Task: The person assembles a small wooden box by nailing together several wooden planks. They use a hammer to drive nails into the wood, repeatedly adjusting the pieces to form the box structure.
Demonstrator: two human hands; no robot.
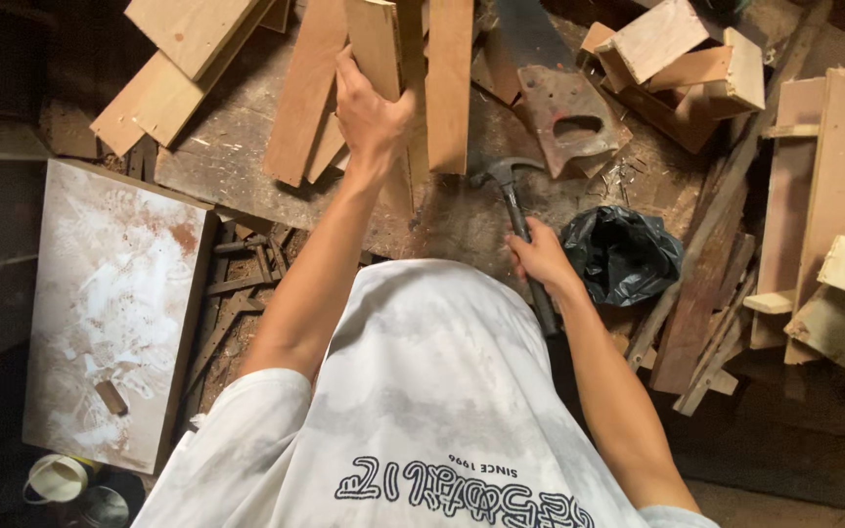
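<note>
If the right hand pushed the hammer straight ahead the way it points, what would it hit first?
Probably the rusty handsaw blade: the right hand holds the black-handled claw hammer aimed up the bench, its head just short of the saw. Depth is uncertain.

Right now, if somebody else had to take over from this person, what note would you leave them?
Left hand: grip shut on an upright wooden plank, held against the worn workbench.
Right hand: grip shut on the dark handle of a claw hammer, head lying on the bench, not raised.
Nearby: a rusty handsaw beyond the hammer, a black plastic bag beside the right hand, loose wood offcuts at the far corner.
Done: plank and hammer are both in hand.
Left: no nail can be seen, and no hammering shows yet.
</note>
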